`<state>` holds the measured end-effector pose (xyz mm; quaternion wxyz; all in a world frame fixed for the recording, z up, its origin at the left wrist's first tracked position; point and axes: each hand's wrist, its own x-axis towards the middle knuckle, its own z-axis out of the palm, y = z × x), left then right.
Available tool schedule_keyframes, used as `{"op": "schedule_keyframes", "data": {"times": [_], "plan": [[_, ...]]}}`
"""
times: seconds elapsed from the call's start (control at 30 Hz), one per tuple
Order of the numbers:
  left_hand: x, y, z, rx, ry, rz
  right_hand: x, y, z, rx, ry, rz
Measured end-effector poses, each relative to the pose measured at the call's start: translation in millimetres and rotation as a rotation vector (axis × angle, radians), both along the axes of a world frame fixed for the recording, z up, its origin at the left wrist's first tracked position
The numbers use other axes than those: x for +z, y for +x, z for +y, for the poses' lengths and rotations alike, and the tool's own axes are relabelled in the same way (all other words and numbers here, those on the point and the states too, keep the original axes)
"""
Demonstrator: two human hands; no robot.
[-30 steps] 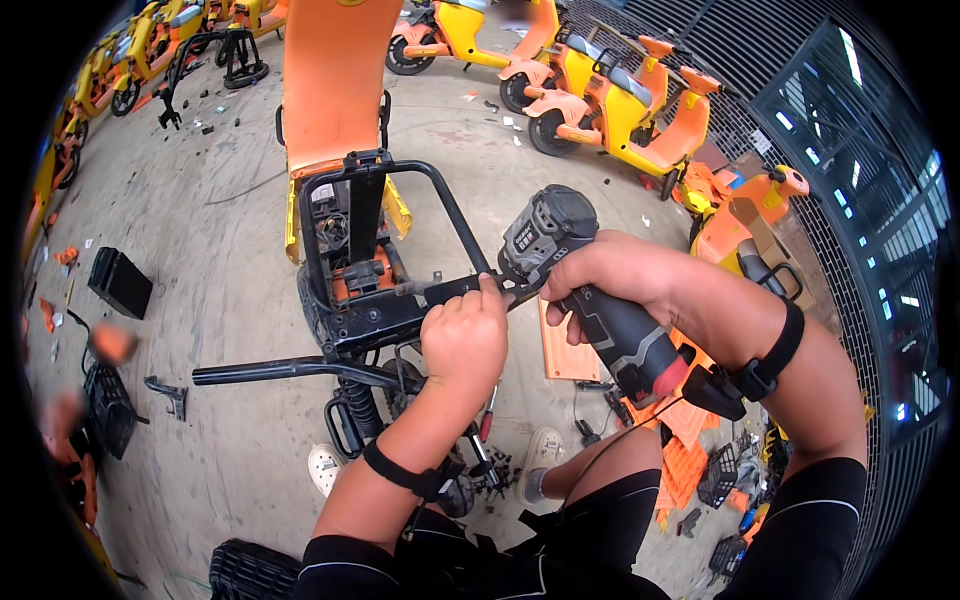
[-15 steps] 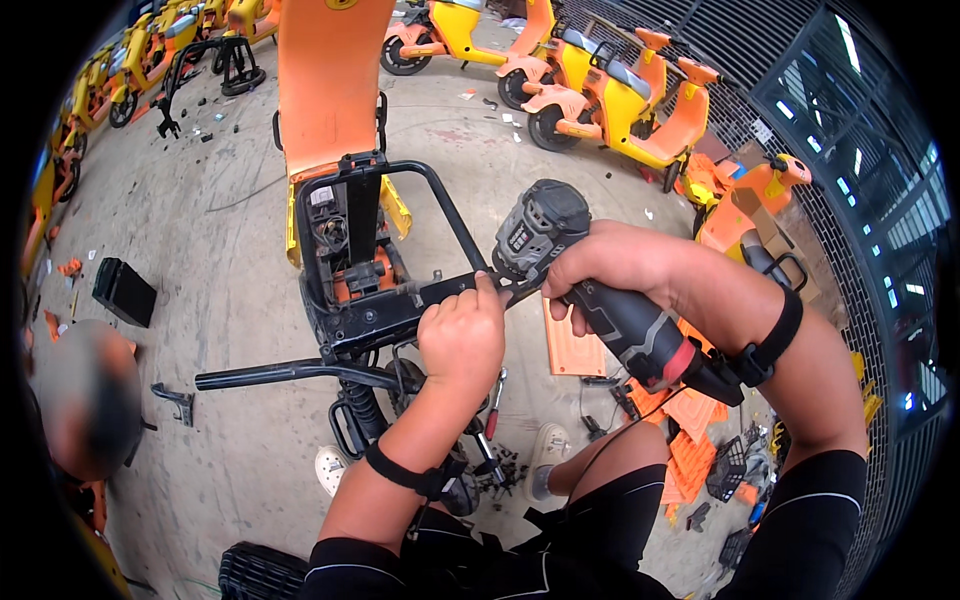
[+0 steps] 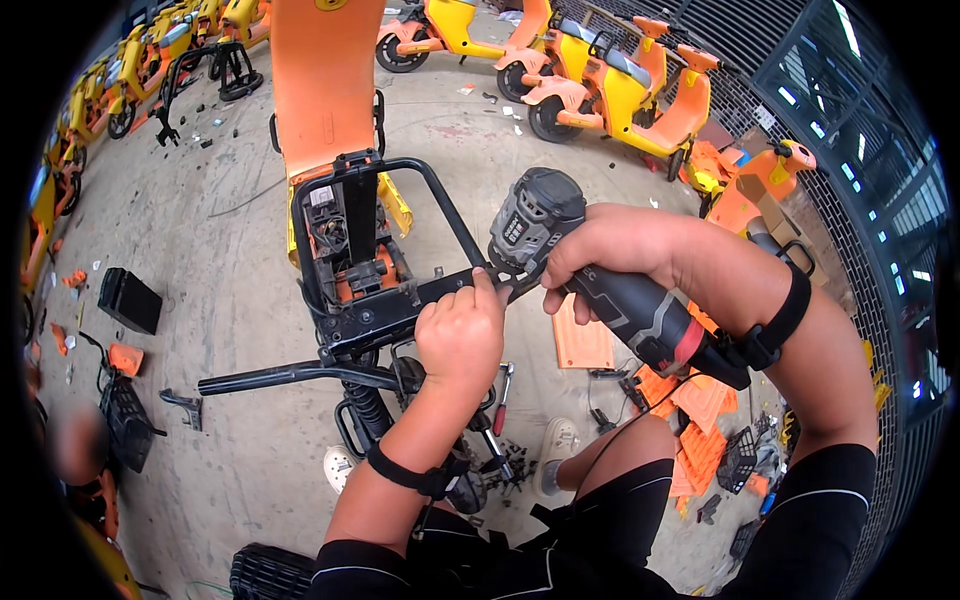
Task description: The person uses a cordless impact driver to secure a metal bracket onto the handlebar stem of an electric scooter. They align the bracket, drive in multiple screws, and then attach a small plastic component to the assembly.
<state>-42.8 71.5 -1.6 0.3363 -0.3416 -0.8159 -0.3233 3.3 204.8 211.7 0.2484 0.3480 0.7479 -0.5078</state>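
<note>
My right hand [image 3: 610, 250] is wrapped round the grip of a black and grey cordless impact wrench [image 3: 540, 210] with a red band near its battery. The wrench's nose points down-left at the right end of a crossbar on a stripped scooter's black metal frame [image 3: 380, 312]. My left hand [image 3: 462, 340] is closed on that same bar end, its index finger stretched along the metal close to the wrench's nose. Whatever lies under the nose and fingertips is hidden. Beyond the frame rises the scooter's orange front panel [image 3: 325, 90], with wiring exposed below it.
A ratchet [image 3: 502, 400] lies by the frame, near my feet. Orange panels [image 3: 700, 450] and black parts litter the floor at right. A black box-shaped battery [image 3: 130, 300] stands at left. Yellow-orange scooters [image 3: 625, 100] line the back. Another person [image 3: 80, 445] is at the left edge.
The wrench has shifted slightly up and left in view, while my left hand stays at the bar end. At the left edge, the other person has moved lower and farther out of view.
</note>
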Motion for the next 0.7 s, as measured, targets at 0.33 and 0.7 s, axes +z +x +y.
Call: {"op": "schedule_keyframes", "data": {"times": [0.33,0.7], "plan": [[0.1,0.4,0.4,0.013,-0.019,-0.004,1.0,4.5,-0.7,0.098,0.106,0.003],[0.7,1.3,1.0,0.025,-0.028,0.004,2.3,1.0,4.5,0.392,0.272,0.003]]}}
